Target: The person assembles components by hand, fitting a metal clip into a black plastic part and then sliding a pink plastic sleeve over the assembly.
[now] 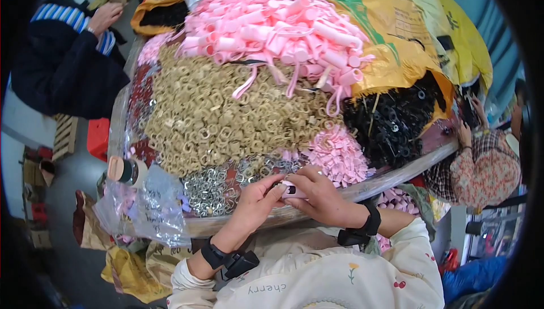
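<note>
Close together at the near edge of the table, both my hands work on a small pink plastic piece (298, 194) with a dark spot on it. My left hand (256, 202) pinches at its left end, thumb and forefinger pressed together. From above and the right, my right hand (323, 197) wraps its fingers over the same piece. What lies between the fingertips is partly hidden. Just beyond the hands are a pile of silvery metal buckles (211, 191) and a heap of small pink pieces (340, 156).
Beige plastic rings (209, 113) cover the table's middle, with pink tubes and straps (272, 28) heaped behind. Black parts (391, 122) spill from a yellow sack (391, 31). A bottle (127, 171) and clear plastic bag (153, 204) sit left. Other people are at both sides.
</note>
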`<move>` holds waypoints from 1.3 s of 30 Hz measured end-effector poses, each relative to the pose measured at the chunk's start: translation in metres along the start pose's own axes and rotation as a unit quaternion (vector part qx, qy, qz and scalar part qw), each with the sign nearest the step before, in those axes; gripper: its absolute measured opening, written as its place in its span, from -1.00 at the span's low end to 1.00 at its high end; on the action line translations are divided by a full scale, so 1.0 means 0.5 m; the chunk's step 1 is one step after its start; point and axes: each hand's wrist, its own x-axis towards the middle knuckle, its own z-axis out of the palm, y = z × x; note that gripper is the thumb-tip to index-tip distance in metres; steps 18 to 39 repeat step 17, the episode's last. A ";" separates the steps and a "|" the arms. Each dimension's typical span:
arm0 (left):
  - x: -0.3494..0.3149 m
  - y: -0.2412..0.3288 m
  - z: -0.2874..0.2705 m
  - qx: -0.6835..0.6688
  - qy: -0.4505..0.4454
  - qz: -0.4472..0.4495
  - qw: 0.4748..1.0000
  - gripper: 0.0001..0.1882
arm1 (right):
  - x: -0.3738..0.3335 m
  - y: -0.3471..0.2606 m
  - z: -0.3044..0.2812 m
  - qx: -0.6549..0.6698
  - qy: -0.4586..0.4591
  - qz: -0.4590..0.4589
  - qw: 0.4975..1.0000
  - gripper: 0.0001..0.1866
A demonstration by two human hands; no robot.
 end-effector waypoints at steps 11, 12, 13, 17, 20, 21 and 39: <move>0.043 0.035 0.135 -0.047 -0.120 -0.067 0.989 -0.41 | -0.090 0.044 -0.135 0.244 -0.084 -0.132 0.957 -0.29; 0.049 0.032 0.155 -0.052 -0.141 -0.083 0.985 -0.37 | -0.108 0.051 -0.145 0.250 -0.086 -0.113 0.958 -0.27; 0.057 0.029 0.176 -0.058 -0.161 -0.099 0.980 -0.34 | -0.131 0.059 -0.157 0.256 -0.089 -0.094 0.958 -0.25; 0.111 0.000 0.237 -0.036 -0.298 -0.104 0.948 -0.18 | -0.253 0.104 -0.188 0.200 -0.002 0.001 0.980 -0.19; 0.111 0.000 0.237 -0.036 -0.298 -0.104 0.948 -0.18 | -0.253 0.104 -0.188 0.200 -0.002 0.001 0.980 -0.19; 0.111 0.000 0.237 -0.036 -0.298 -0.104 0.948 -0.18 | -0.253 0.104 -0.188 0.200 -0.002 0.001 0.980 -0.19; 0.111 0.000 0.237 -0.036 -0.298 -0.104 0.948 -0.18 | -0.253 0.104 -0.188 0.200 -0.002 0.001 0.980 -0.19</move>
